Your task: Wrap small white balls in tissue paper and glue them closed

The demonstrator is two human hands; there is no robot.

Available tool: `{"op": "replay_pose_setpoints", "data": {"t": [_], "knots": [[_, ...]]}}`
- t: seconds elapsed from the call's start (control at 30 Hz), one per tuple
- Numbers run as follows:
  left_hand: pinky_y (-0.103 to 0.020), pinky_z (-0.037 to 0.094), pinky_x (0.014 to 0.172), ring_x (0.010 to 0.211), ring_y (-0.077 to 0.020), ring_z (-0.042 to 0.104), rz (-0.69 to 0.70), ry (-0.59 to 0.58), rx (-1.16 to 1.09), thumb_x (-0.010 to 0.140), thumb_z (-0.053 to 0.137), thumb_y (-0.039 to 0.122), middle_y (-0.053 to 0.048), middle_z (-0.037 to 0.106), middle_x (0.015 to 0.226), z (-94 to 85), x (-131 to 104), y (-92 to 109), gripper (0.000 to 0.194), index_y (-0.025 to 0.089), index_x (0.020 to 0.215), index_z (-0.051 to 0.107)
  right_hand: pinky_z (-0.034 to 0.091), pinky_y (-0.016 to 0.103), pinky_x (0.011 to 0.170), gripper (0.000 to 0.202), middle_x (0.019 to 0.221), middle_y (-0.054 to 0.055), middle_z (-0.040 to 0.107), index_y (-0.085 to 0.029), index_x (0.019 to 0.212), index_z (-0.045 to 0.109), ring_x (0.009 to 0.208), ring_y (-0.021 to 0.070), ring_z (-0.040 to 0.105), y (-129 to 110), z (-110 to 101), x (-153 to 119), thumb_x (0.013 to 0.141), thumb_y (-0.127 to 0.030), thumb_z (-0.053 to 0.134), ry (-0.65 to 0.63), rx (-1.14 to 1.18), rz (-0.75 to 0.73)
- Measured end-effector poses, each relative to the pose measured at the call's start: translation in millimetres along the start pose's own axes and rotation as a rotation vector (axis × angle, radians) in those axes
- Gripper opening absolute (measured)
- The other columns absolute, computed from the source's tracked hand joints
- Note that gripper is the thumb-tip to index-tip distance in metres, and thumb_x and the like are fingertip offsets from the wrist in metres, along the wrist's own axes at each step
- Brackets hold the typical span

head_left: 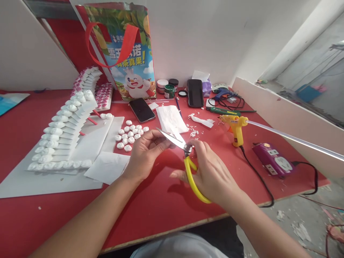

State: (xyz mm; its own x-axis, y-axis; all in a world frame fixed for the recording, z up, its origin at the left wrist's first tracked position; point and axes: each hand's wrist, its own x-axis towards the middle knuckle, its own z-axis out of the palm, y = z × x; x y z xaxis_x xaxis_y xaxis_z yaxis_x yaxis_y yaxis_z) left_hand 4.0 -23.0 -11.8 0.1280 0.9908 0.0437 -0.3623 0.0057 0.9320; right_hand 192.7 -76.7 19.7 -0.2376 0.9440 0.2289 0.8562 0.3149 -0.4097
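My right hand (208,166) grips a pair of yellow-handled scissors (194,182), whose blades point left toward my other hand. A small piece of white paper (174,138) lies at the blades. My left hand (146,152) is closed in a pinch on its near end, and the fingertips partly hide it. Just beyond the blades rests a stack of white paper (172,118). Several small white rolled rosettes (130,134) sit left of it on the red table (161,208). A curved, stepped white piece edged with similar rosettes (64,132) stands farther left on white boards.
A phone (142,110) and a bright bag (131,68) are at the back, near paint jars (169,91) and a dark case (195,93). On the right lie a yellow glue gun (236,129) with a long glue stick, a purple power box (272,159) and cords. Paper scraps (193,133) are scattered about.
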Motion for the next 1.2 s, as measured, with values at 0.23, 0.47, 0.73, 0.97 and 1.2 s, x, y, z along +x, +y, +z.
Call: {"op": "replay_pose_setpoints", "data": {"t": [0.23, 0.47, 0.73, 0.97, 1.2], "knots": [[-0.025, 0.06, 0.087, 0.084, -0.0128, 0.073, 0.034, 0.031, -0.016, 0.079, 0.086, 0.022, 0.001, 0.077, 0.087, 1.9, 0.2, 0.6, 0.015, 0.019, 0.091, 0.077, 0.049, 0.035, 0.067, 0.067, 0.094, 0.012, 0.061, -0.015, 0.117, 0.052, 0.076, 0.0265, 0.064, -3.3, 1.5, 2.7, 0.09, -0.077, 0.051, -0.006, -0.063, -0.002], [-0.027, 0.06, 0.087, 0.085, -0.0137, 0.073, 0.008, 0.06, -0.025, 0.079, 0.086, 0.024, -0.001, 0.077, 0.09, 2.1, -0.2, 0.2, 0.015, 0.018, 0.089, 0.077, 0.048, 0.033, 0.066, 0.068, 0.089, 0.01, 0.059, -0.015, 0.114, 0.054, 0.073, 0.0255, 0.063, -4.0, 2.2, 3.2, 0.091, -0.079, 0.047, -0.031, -0.076, 0.008], [-0.028, 0.06, 0.086, 0.083, -0.0146, 0.074, 0.016, 0.06, -0.017, 0.079, 0.085, 0.022, -0.001, 0.077, 0.087, 2.3, -0.8, -0.1, 0.014, 0.017, 0.09, 0.077, 0.04, 0.029, 0.058, 0.064, 0.081, 0.006, 0.054, -0.017, 0.108, 0.059, 0.062, 0.0213, 0.057, -7.6, 3.1, 5.6, 0.091, -0.078, 0.046, -0.083, -0.116, 0.038], [-0.031, 0.061, 0.086, 0.08, -0.0159, 0.074, 0.013, 0.069, -0.024, 0.078, 0.085, 0.022, -0.001, 0.077, 0.085, 3.4, -1.5, 1.0, 0.016, 0.016, 0.089, 0.075, 0.036, 0.027, 0.056, 0.059, 0.081, 0.005, 0.055, -0.017, 0.109, 0.06, 0.06, 0.0195, 0.055, -5.3, 4.0, 6.6, 0.093, -0.073, 0.051, -0.129, -0.143, 0.064], [-0.034, 0.06, 0.086, 0.078, -0.0184, 0.075, -0.037, 0.081, -0.01, 0.075, 0.086, 0.025, -0.002, 0.077, 0.084, 3.2, -1.7, 0.2, 0.022, 0.016, 0.089, 0.072, 0.036, 0.027, 0.057, 0.045, 0.086, 0.008, 0.062, -0.018, 0.11, 0.06, 0.064, 0.0212, 0.061, -6.0, 3.3, 2.3, 0.094, -0.06, 0.06, -0.159, -0.155, 0.112]]}}
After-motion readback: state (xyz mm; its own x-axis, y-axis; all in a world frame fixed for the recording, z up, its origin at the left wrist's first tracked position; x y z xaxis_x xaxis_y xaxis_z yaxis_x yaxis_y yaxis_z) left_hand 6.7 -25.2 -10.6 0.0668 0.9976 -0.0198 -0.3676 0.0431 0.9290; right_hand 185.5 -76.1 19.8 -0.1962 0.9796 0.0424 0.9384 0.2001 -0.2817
